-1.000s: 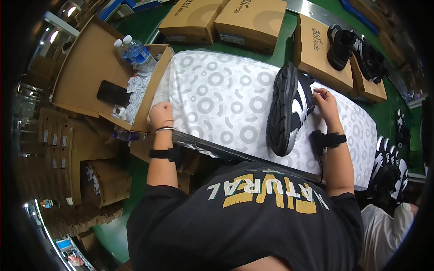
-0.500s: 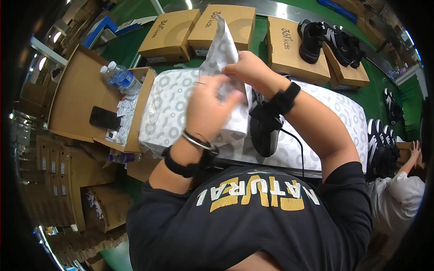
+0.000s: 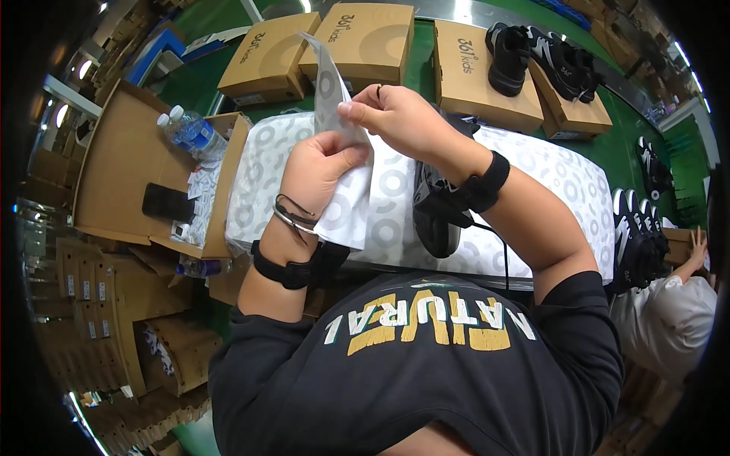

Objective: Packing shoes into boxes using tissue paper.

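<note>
A sheet of white wrapping paper with grey rings [image 3: 346,209] is raised on edge between my hands. My left hand [image 3: 306,176] is closed on its near part, thumb against the fingers. Higher up on the same sheet, my right hand [image 3: 403,121] pinches the edge between thumb and fingers. Beneath lies a broad stack of the same patterned paper [image 3: 555,186]. A black shoe [image 3: 436,228] rests on the stack by my right wrist, its far part partly hidden by that hand and forearm.
Left of the stack, an open carton [image 3: 114,167] holds water bottles [image 3: 194,133], a black phone [image 3: 167,202] and small white packets [image 3: 201,194]. Brown shoeboxes [image 3: 365,45] line the far side, with black shoes [image 3: 508,59] on some. At right are more shoes [image 3: 635,235] and another person [image 3: 661,319].
The sheet and both hands have shifted left, away from the shoe. My left hand, blurred with fingers spread before, is now closed on the paper. My right hand keeps its pinch.
</note>
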`<state>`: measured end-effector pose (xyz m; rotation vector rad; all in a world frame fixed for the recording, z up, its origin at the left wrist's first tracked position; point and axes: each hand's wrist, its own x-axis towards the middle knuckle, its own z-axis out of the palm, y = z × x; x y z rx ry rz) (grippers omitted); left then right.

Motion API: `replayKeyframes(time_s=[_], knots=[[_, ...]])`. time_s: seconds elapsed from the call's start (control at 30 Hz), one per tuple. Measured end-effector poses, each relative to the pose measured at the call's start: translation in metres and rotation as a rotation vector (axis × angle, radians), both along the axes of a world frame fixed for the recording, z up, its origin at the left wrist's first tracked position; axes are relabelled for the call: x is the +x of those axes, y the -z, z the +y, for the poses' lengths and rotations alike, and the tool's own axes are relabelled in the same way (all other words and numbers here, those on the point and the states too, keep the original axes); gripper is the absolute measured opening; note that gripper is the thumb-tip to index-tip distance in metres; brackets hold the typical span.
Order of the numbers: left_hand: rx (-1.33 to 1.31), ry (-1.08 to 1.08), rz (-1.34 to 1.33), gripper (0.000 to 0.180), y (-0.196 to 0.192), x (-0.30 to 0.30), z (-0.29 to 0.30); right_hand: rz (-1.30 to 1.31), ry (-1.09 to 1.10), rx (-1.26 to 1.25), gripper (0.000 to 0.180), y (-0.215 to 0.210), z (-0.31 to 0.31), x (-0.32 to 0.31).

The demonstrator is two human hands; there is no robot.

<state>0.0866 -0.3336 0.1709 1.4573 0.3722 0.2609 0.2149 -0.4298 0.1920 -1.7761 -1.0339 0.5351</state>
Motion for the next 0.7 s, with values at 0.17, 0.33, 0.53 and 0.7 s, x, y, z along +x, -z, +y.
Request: replayKeyframes(time_s=[0.17, 0.33, 0.53, 0.7], knots=[[0.036, -0.124, -0.072, 0.028, -0.010, -0.011, 0.000, 0.181, -0.010, 0.115, 0.026, -0.007, 0.003, -0.003], [-0.081, -0.324, 0.072, 0.028, -0.012, -0.065, 0.099, 0.537, 0.406, 0.296, 0.019, 0.001, -0.082, 0.094], [1.166, -0.472, 0.262, 0.035, -0.044, -0.075, 0.170, 0.397, 0.562, -0.182, 0.016, 0.108, -0.289, 0.136], [1.281, 0.568, -0.217, 0.037, -0.073, 0.093, -0.007, 0.624, 0.737, -0.108, 0.017, 0.142, -0.301, 0.089]])
